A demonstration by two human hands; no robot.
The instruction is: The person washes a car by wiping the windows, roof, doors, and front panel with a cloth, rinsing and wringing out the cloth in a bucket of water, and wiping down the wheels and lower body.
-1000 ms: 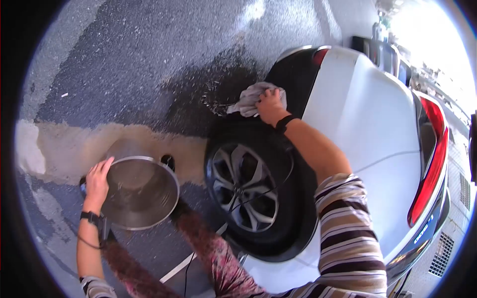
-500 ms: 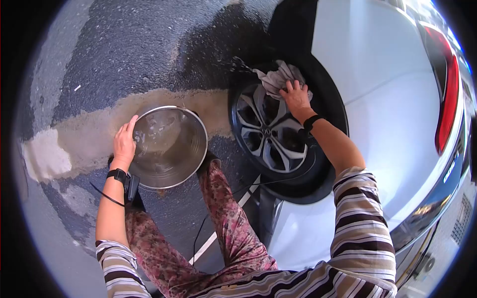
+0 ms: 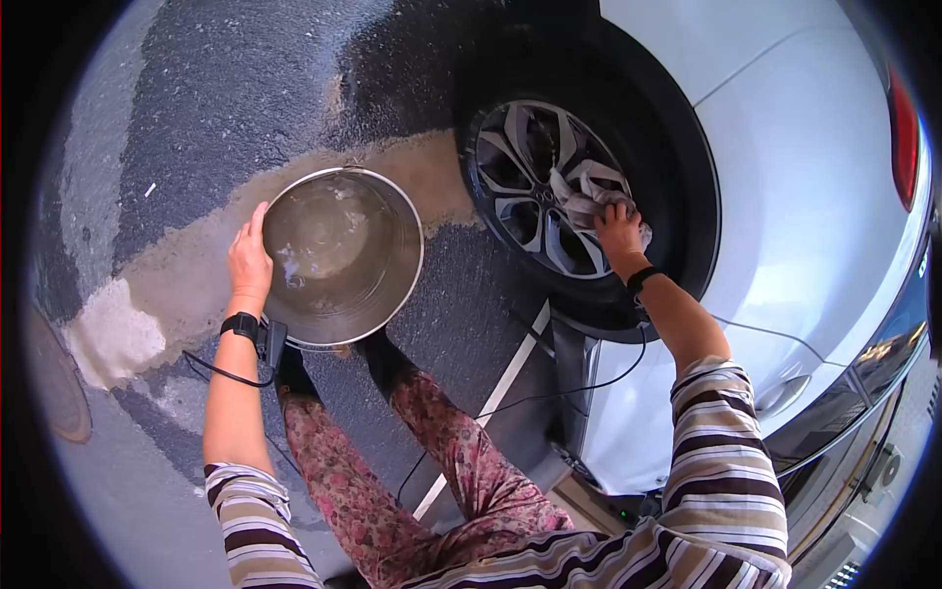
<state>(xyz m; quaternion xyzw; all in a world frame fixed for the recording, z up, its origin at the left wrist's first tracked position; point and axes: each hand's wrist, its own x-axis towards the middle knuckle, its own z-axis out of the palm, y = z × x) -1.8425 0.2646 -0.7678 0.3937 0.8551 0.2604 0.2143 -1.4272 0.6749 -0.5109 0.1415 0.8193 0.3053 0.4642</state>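
My left hand (image 3: 250,259) grips the left rim of a round metal bucket (image 3: 417,257), its thumb and fingers at the edge. Murky water (image 3: 329,240) lies inside. On the right, my right hand (image 3: 620,236) is closed on a wet greyish cloth (image 3: 589,196), which presses against the spokes of a car wheel (image 3: 520,211). Part of the cloth bunches up near the hub. A black tyre (image 3: 677,196) surrounds the wheel.
The white car body (image 3: 775,177) fills the right side, with a red tail light (image 3: 903,142) at its edge. Wet asphalt (image 3: 412,69) lies beyond the wheel. A thin black cable (image 3: 579,388) runs between my wrists, and a white painted line (image 3: 515,363) crosses the ground by my legs.
My right hand has moved the cloth from the tyre's upper edge down onto the spokes near the hub. The view has shifted, and my left hand stays on the bucket rim.
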